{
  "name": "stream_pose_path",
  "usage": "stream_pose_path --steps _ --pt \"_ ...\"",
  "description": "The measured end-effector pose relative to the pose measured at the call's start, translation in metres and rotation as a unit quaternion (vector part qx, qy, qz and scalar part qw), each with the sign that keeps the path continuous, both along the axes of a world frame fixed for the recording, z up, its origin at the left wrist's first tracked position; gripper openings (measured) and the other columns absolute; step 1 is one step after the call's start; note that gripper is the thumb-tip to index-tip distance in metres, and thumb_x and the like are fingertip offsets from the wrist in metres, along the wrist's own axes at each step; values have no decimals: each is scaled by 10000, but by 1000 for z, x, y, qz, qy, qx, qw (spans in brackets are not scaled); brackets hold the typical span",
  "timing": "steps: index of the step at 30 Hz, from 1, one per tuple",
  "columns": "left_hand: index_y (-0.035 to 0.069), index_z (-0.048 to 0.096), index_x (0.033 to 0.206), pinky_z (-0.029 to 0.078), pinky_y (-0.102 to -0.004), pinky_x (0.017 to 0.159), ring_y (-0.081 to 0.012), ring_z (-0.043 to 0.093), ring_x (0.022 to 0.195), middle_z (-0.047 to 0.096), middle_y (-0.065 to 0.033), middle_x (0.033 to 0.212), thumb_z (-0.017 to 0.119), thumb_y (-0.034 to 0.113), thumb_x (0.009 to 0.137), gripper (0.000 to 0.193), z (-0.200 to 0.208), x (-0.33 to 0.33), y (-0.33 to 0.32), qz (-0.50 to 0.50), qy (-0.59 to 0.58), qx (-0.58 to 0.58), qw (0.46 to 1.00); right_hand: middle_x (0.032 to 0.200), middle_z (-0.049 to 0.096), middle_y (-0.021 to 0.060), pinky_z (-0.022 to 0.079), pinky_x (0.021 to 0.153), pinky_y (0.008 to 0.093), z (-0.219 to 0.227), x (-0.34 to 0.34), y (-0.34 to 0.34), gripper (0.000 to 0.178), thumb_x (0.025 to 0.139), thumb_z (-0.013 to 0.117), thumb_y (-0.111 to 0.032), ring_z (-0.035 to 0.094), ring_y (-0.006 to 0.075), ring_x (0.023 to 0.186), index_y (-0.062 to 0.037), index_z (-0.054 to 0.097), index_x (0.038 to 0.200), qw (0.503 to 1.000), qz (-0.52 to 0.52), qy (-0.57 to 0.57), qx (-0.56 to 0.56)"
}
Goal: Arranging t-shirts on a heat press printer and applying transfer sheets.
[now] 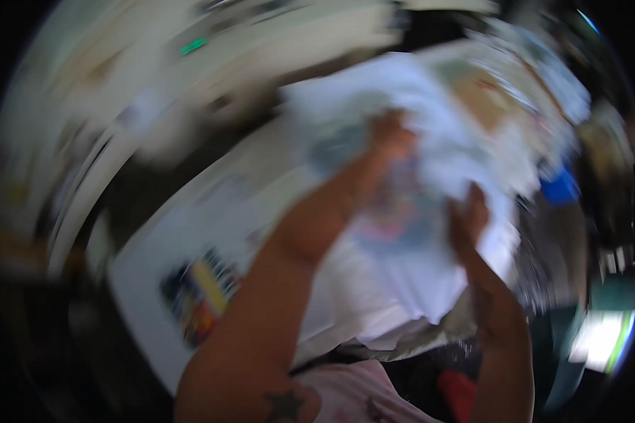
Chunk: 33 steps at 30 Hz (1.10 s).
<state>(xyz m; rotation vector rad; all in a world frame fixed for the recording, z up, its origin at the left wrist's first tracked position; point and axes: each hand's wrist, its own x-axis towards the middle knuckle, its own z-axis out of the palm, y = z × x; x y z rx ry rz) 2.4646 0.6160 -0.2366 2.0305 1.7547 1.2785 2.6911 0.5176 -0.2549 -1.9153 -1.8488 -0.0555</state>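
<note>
My left hand (394, 134) is over the upper part of a white cloth (441, 151) with a blurred coloured print, which looks like a shirt. Motion smears its fingers, so their grip does not show. Lower and to the right, my right hand (468, 218) is at the right side of the same cloth. Its thumb and fingers look stretched out and apart. Beneath and to the left lies another white piece (144, 275) with a dark, red and yellow print (201, 292). The cloth's near edge hangs in folds towards my body.
Clear plastic bags with a brown piece (483, 99) lie at the far right, beside a blue item (561, 187). A long pale machine or counter (317, 32) with a small green light (193, 46) runs along the far left. A red item (458, 395) is near my right forearm.
</note>
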Motion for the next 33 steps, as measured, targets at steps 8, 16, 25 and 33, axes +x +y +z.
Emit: stream_pose_path --steps 8,16,25,33 --pt "39 462 1235 270 -468 1019 -362 384 1195 457 -200 1234 656 232 743 563 -73 -187 -513 231 44 -273 933 1401 366 8 203 1063 446 2 -44 5 607 860 445 -566 291 219 1317 -249 361 1370 997 -5 -80 -10" --pt "71 349 1356 173 -489 1075 -365 247 1305 309 -171 1403 583 364 826 649 -81 -269 -717 575 106 -373 720 1031 623 134 450 858 335 45 -204 -61 255 859 530 -161 597 263 953 0 602 1043 928 292 227 -49" --pt "120 281 1404 103 -520 1083 -335 145 1363 221 -121 1467 502 413 847 667 -116 -264 -712 608 127 -391 679 1182 505 126 374 913 460 -60 -457 -116 397 868 509 -366 480 291 1119 -78 544 1138 942 217 -45 -253" --pt "97 303 1390 111 -527 1079 -345 168 1356 233 -129 1464 527 355 827 658 -106 -272 -726 609 127 -379 685 1158 536 141 402 886 451 -67 -474 -74 363 826 575 -262 522 333 1058 -79 529 1136 956 241 -14 -168"
